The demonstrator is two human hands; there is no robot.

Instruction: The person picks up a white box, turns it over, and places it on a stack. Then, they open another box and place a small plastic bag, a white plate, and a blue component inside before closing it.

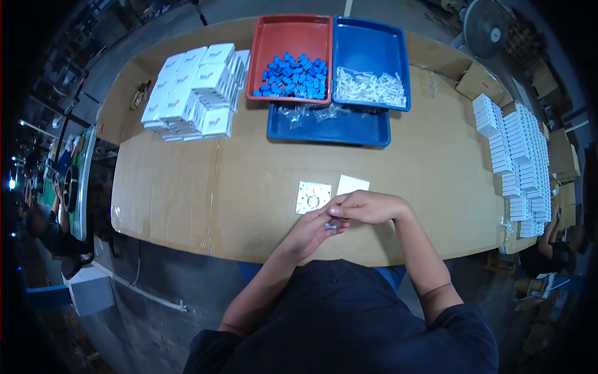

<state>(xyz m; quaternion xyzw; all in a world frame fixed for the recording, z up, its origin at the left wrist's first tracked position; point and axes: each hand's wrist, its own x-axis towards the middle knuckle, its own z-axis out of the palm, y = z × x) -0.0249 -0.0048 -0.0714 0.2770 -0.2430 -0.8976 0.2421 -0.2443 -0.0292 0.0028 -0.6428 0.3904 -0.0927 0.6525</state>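
Observation:
Near the front edge of the table both my hands meet. My left hand (303,237) is palm up, partly curled round a small whitish piece (330,227) whose kind is too small to tell. My right hand (372,207) reaches over it, thumb and fingers closed at the left fingertips; what they pinch, if anything, is hidden. Just beyond the hands lies a square white plate with cut-outs and small holes (305,204). Next to it, partly covered by my right hand, is a plain white square piece (352,183).
A red tray (291,31) holds blue parts (293,76); a blue tray (370,43) holds white slim parts (370,87). Another blue tray (330,132) with clear plastic bags sits before them. White boxes (190,93) are stacked left, more stacks (517,162) right.

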